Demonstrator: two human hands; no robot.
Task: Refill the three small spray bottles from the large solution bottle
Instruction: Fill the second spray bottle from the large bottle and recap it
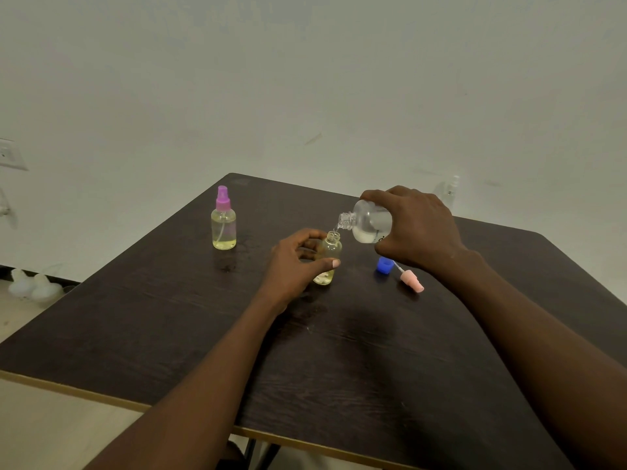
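Observation:
My right hand [417, 228] grips the large clear solution bottle [368, 223], tipped with its open neck to the left over a small uncapped spray bottle [329, 256]. A thin stream of clear liquid runs into that small bottle's mouth. My left hand [298, 262] wraps around the small bottle and holds it upright on the dark table [339, 351]. A second small bottle with a purple spray cap [223, 220] stands at the back left, filled with yellowish liquid. A third clear spray bottle [448, 191] shows faintly behind my right hand.
A blue cap [385, 265] and a pink spray head with its tube [411, 279] lie on the table under my right wrist. White bottles [32, 286] sit on the floor at the left. A wall socket [8, 154] is at far left.

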